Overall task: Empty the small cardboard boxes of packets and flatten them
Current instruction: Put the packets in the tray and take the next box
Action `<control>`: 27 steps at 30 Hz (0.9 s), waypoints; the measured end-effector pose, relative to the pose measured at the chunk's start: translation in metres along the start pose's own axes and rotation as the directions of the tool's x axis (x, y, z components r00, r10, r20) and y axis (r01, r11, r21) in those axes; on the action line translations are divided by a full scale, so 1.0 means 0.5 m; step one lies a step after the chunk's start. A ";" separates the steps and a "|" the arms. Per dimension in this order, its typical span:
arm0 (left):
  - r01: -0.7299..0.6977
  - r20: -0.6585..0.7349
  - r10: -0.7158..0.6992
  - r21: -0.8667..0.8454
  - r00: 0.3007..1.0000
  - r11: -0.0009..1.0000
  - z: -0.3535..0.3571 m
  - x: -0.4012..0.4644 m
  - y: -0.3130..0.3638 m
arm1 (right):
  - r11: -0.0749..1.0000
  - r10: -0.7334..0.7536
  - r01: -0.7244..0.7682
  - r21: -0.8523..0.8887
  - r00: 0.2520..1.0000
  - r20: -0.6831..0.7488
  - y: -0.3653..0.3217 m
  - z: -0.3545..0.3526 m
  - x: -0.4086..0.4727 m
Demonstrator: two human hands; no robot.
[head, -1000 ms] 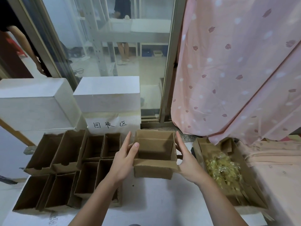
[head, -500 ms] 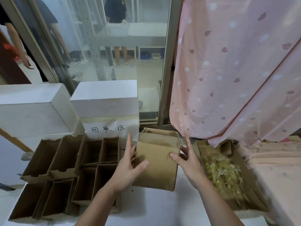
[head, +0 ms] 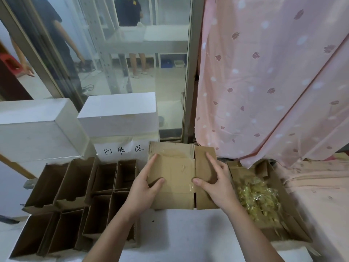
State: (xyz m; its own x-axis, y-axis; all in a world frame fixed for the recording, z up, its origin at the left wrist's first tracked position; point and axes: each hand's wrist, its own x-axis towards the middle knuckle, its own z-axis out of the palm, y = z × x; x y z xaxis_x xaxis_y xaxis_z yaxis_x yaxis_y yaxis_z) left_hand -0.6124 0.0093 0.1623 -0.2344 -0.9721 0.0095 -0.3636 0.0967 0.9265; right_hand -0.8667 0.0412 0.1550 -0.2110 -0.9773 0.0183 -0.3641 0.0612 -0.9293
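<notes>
Head view, and the white table fills the foreground, pink curtain hanging beyond the right fingertips. Out past the left knuckles stands a cluster of open empty boxes, and beside the right wrist a bigger carton holds the yellow packets, so the emptying looks done for this one. Now the action: the small cardboard box sits between both hands, turned so its taped bottom faces up. Left hand has its index stretched along the left edge and the thumb pressing on the panel; right hand has fingers spread on the right flap, thumb tip at the tape seam. Both sets of fingers are mostly straight, pressing rather than wrapped around anything. To do this well, I'd say dig both thumbs in at the seam, split the tape, then push the panels through and fold along the creases, keeping the box braced so it doesn't skid toward the glass.
</notes>
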 end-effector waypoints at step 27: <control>0.456 0.114 -0.516 0.338 0.849 0.824 0.203 -0.053 -0.225 | 0.879 0.439 -0.349 -0.325 0.858 0.268 0.291 0.032 -0.051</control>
State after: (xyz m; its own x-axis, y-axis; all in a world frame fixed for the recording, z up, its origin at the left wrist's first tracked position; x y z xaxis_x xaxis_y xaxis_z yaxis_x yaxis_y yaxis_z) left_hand -0.6566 0.0457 0.0196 -0.1140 -0.8505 -0.5135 -0.7107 -0.2913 0.6403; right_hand -0.8999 0.0720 0.0133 -0.0981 -0.8655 -0.4913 -0.5415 0.4606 -0.7033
